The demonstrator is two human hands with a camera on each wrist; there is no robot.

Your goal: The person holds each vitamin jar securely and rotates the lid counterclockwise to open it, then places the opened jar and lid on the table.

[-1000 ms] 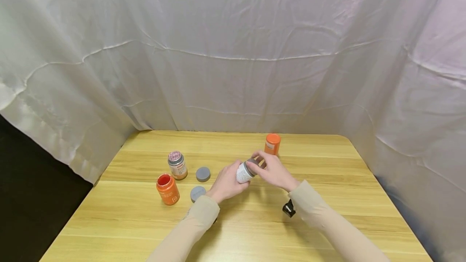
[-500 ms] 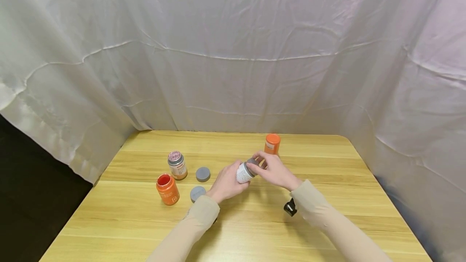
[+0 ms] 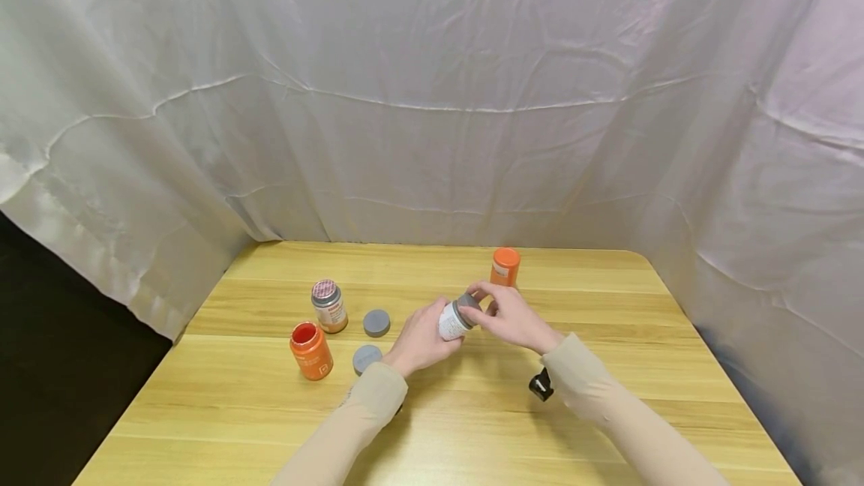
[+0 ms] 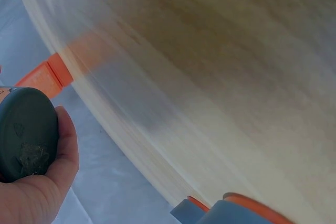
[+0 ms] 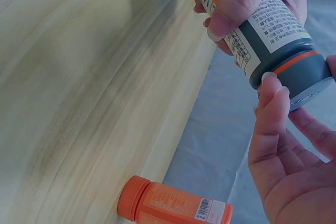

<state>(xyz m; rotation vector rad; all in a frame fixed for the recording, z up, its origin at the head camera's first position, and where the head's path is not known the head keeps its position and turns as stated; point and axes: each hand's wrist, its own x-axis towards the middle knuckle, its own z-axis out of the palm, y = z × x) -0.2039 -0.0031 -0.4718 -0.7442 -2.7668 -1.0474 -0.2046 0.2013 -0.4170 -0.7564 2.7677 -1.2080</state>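
Observation:
My left hand [image 3: 421, 337] grips a dark grey pill bottle [image 3: 451, 322] with a white printed label, held tilted above the table. In the left wrist view its round dark base [image 4: 26, 135] faces the camera. My right hand [image 3: 509, 315] holds the grey cap [image 5: 307, 80] at the bottle's other end between thumb and fingers. An orange band shows between cap and bottle body in the right wrist view. Behind the right hand stands an orange bottle [image 3: 505, 267] with an orange cap.
On the left stand an uncapped orange bottle [image 3: 312, 355] and a grey bottle [image 3: 330, 310] with a patterned seal on top. Two loose grey caps, one farther back [image 3: 376, 323] and a nearer cap [image 3: 367, 358], lie beside my left hand. Curtains surround the wooden table [image 3: 607, 306].
My right wrist has turned slightly and moved a little to the right, with the fingers shifting on the cap. The left hand and the bottle stay in place.

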